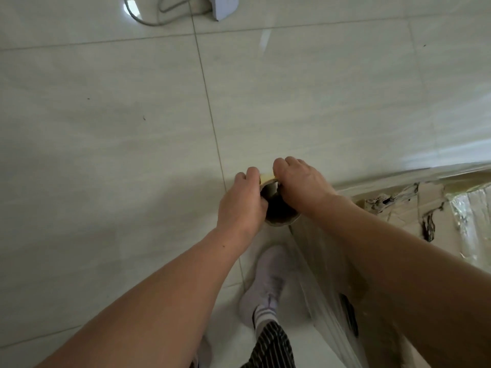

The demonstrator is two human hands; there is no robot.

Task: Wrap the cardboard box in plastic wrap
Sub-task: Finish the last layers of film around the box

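1. Cardboard of the box (430, 205) shows at the right edge of the frame, its top torn and creased. Shiny wrap (465, 213) already covers part of it.
2. The roll (310, 272) stands on end at the centre, just left of the box. Its open brown core faces the camera.
3. The left hand (240, 203) grips the core's rim from the left, fingers (252, 172) curled over the far edge.
4. The right hand (303, 184) grips the same rim from the right, its fingers curled tight too. Its forearm crosses above the roll and the box.
5. A stretched sheet of wrap runs from the roll rightward along the box's upper edge.
6. The floor (106, 128) is pale glossy tile. A grout line runs from the top centre down to the hands.
7. A foot (268, 282) in a white sock stands at lower centre, left of the roll, with a striped trouser leg below it.
8. A white object (223, 6) and a grey cable (148, 21) lie at the top of the frame.
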